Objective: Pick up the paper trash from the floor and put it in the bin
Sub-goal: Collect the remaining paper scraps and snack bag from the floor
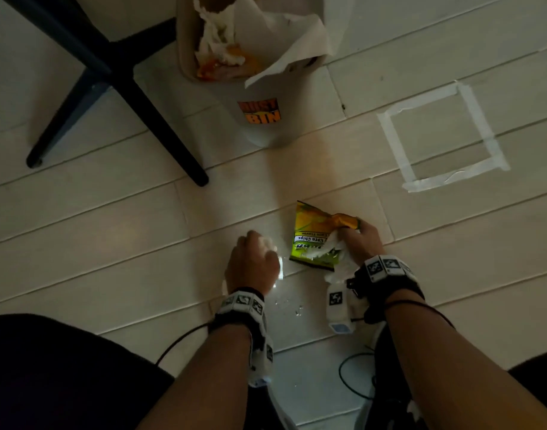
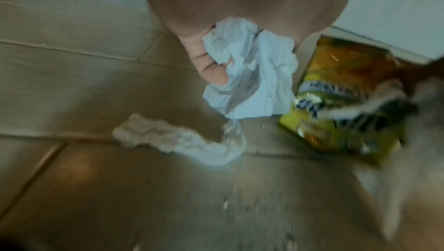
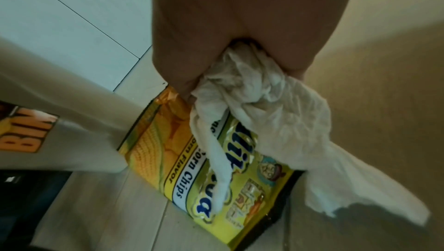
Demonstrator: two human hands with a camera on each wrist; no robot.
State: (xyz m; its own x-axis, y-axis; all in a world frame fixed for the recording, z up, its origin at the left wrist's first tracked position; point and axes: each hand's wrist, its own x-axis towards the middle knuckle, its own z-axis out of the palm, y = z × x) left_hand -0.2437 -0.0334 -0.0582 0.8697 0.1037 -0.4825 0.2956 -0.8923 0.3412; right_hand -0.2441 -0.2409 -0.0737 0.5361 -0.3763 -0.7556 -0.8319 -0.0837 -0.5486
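My left hand (image 1: 253,262) hovers low over the floor and grips a crumpled white tissue (image 2: 250,76). A second twisted tissue (image 2: 177,141) lies on the floor just below it. To the right, my right hand (image 1: 359,237) grips both a wad of white tissue (image 3: 261,107) and the top edge of a yellow corn-chips bag (image 1: 315,237), whose lower end touches the floor. The beige bin (image 1: 259,97) with an orange "DUST BIN" label stands straight ahead, holding tissues and orange scraps.
Black chair legs (image 1: 117,82) spread over the floor at the upper left beside the bin. A square of white tape (image 1: 439,138) marks the floor at the right. Small shiny crumbs or drops (image 1: 290,305) lie between my wrists. Thin black cables (image 1: 349,377) trail near my legs.
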